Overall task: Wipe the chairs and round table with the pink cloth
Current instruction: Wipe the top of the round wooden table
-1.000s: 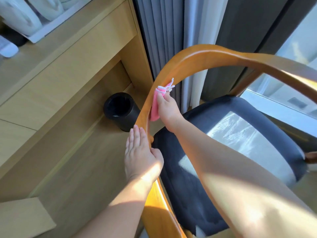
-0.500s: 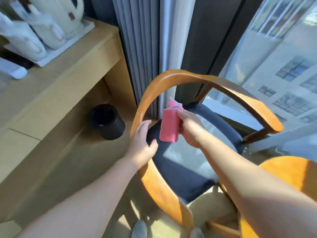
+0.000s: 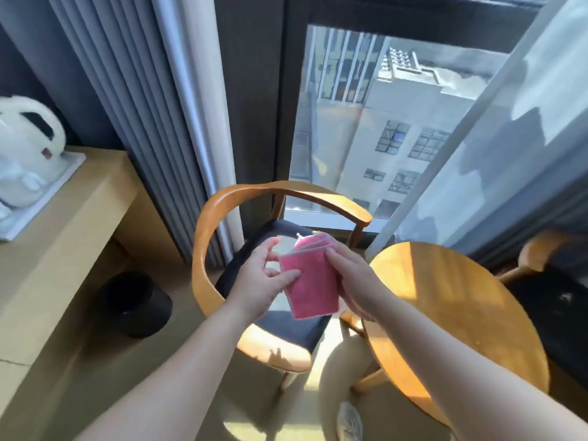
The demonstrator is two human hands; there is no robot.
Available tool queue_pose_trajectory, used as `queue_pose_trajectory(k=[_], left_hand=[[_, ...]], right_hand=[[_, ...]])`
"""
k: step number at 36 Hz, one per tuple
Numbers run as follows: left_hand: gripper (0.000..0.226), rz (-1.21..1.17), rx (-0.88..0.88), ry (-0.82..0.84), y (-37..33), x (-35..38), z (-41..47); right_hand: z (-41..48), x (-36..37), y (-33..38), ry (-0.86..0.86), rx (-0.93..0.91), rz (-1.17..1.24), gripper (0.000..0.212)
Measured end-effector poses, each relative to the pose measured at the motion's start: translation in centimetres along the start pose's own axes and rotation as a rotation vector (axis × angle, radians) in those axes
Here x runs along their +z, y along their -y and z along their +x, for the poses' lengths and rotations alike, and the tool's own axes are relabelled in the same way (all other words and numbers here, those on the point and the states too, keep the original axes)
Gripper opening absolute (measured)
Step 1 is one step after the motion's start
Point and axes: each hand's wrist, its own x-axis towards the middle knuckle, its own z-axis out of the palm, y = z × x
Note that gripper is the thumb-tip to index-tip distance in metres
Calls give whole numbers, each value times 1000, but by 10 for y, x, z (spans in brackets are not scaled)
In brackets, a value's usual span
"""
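The folded pink cloth [image 3: 310,280] hangs in the air above the dark seat of the wooden chair [image 3: 203,230] with the curved back rail. My right hand [image 3: 353,281] grips the cloth's right edge, thumb on top. My left hand [image 3: 264,278] pinches its left edge with thumb and fingers. The round wooden table [image 3: 455,313] stands just right of the chair, under my right forearm. A second chair [image 3: 541,253] shows partly at the far right, behind the table.
A black cylindrical bin [image 3: 133,303] stands on the floor left of the chair. A wooden desk [image 3: 63,237] with a white kettle on a tray lies at the left. Grey curtains [image 3: 143,122] and a large window are behind the chair.
My right hand lifted the cloth off the chair's back rail. My left hand left the rail and took the cloth's left edge. The view rose and pulled back, showing the table.
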Motion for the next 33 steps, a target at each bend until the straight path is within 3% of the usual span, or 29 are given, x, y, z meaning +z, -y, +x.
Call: queue_pose_trajectory(k=[5,11,20,28,33], left_hand=[[24,30,112,194,-23,38,-7],[14,149,277,215,-47,91,-21],[13,231,439,268,-64,190,-48],[13,282,495,270,-73,344,-81],[14,337,490,294,-80,436,-105]], right_hand=[[-43,-33,-4,-159,-70,-110,30],[-86,-81,-16,-428,-116,-396,12],[-175,-170,-33,-451,-90,-395,17],[-278,-295,-60,-479,-161,-319,5],[-336,-371,-76,-559,-161,-367,8]])
